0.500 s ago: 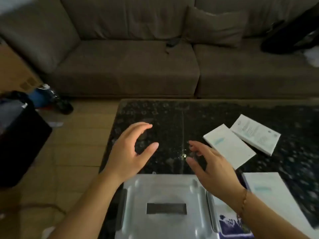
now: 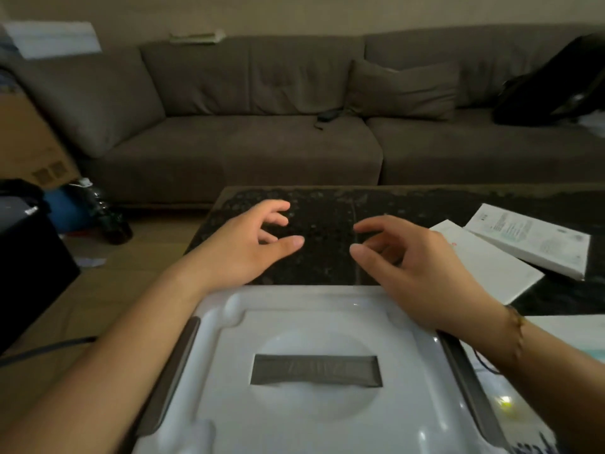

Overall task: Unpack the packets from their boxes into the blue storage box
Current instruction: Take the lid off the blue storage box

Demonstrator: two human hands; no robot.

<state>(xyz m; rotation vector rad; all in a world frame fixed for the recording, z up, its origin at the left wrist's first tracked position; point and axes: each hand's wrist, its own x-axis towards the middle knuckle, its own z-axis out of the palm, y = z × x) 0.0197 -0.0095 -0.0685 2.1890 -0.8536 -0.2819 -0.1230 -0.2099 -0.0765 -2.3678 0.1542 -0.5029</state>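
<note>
My left hand (image 2: 242,247) and right hand (image 2: 422,273) have drifted slightly further apart over the dark speckled table (image 2: 327,204), fingers loosely curled, holding nothing. The white-lidded storage box (image 2: 311,371) sits closed beneath them; flat white packet boxes (image 2: 530,244) wait right, unopened.

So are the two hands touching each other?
Apart. The head view shows dark table between the left hand and right hand.
</note>
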